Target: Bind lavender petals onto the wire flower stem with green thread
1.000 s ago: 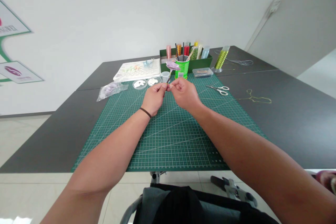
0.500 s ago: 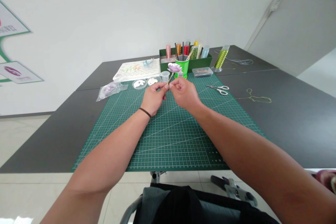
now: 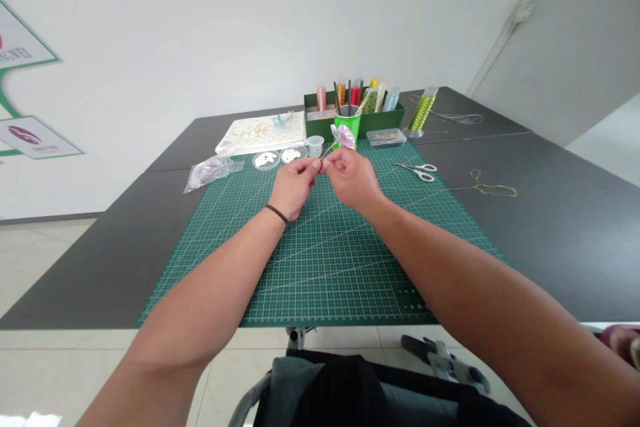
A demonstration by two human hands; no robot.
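My left hand (image 3: 294,187) and my right hand (image 3: 353,178) meet fingertip to fingertip above the far part of a green cutting mat (image 3: 320,247). Both pinch the thin stem of a small pale purple flower (image 3: 343,136), whose head tilts up and to the right in front of a green cup (image 3: 347,124). A dark band circles my left wrist.
A dark table (image 3: 550,213) carries the mat. Behind the hands lie two round dishes (image 3: 280,158), a small clear jar (image 3: 315,145), a plastic bag (image 3: 210,171), a white sheet (image 3: 263,131) and a green box of bead tubes (image 3: 357,107). Scissors (image 3: 417,170), a spool (image 3: 421,113) and loose wire (image 3: 487,185) lie right.
The flower head has swung to the right and lower, from left of the green cup to in front of it, as my fingers turn the stem. My hands stay in place.
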